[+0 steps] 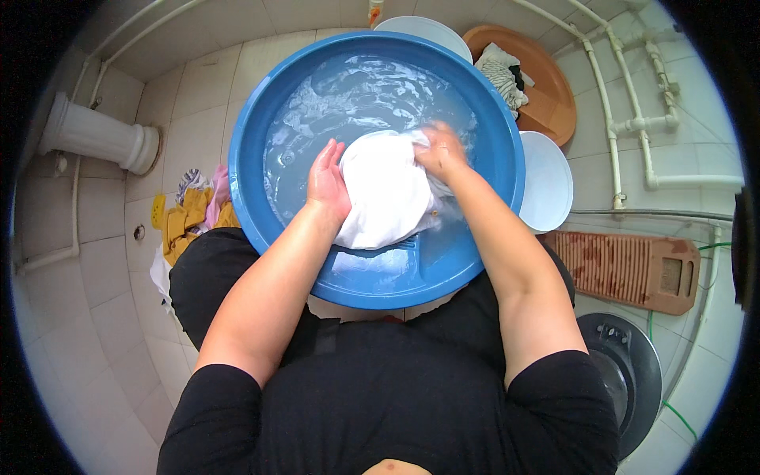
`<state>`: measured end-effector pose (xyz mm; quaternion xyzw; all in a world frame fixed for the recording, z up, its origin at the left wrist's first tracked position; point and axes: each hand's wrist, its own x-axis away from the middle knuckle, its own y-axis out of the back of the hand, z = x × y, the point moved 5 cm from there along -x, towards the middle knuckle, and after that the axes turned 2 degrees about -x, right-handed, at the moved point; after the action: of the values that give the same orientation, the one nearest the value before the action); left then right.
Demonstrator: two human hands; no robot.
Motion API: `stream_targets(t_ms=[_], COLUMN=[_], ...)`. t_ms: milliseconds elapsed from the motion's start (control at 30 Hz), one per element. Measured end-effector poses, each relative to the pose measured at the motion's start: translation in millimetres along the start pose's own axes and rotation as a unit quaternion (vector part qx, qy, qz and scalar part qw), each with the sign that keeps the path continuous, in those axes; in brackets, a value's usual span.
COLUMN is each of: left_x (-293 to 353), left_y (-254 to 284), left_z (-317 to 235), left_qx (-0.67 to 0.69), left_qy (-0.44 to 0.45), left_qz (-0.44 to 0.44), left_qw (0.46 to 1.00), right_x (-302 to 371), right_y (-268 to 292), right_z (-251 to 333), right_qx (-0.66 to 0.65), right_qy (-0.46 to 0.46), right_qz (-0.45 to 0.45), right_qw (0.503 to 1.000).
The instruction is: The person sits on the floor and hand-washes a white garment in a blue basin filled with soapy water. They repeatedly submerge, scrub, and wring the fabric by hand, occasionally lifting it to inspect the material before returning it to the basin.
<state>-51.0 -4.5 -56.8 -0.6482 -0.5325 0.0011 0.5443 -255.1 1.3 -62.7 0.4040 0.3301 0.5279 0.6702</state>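
Observation:
A large blue basin (247,170) of water stands between my knees. In it a wet white cloth garment (381,186) is bunched up, its lower part resting over the ridged washing slope at the near side. My left hand (327,180) lies along the cloth's left edge, palm turned inward and fingers stretched out, not wrapped round it. At the upper right of the cloth, my right hand (442,150) has its fingers closed on the fabric; it is slightly blurred. Ripples run across the water (348,91) beyond.
Mustard and pink clothes (188,218) lie on the tiles at left. Beyond the basin at right, an orange tub (554,99) holds a striped cloth (502,75). White basins (546,182) stand close by. A brown washboard (625,269), a dark round basin (629,372) and white pipes (611,127) are at right.

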Motion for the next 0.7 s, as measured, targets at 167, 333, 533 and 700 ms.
stream_targets(t_ms=[167,333,533,700], left_x=[14.5,-28.8,18.6,10.0], left_y=[-24.6,10.7,-24.9,6.0], left_z=[-9.2,20.0,15.5,20.6], left_qx=[0.038,0.015,-0.07,0.003], left_qy=[-0.013,0.063,0.006,0.111], left_qz=[0.015,0.161,-0.012,0.211], left_qw=[0.999,0.985,0.997,0.971], right_x=[40.2,90.4,36.2,80.8], right_y=[38.7,59.1,31.9,48.5], right_z=[125.9,186.2,104.7,175.7], right_qx=[-0.296,-0.201,-0.185,-0.234], right_qy=[0.24,0.367,0.062,0.272], right_qz=[0.024,-0.067,-0.075,-0.041], right_qw=[0.924,0.906,0.978,0.932])
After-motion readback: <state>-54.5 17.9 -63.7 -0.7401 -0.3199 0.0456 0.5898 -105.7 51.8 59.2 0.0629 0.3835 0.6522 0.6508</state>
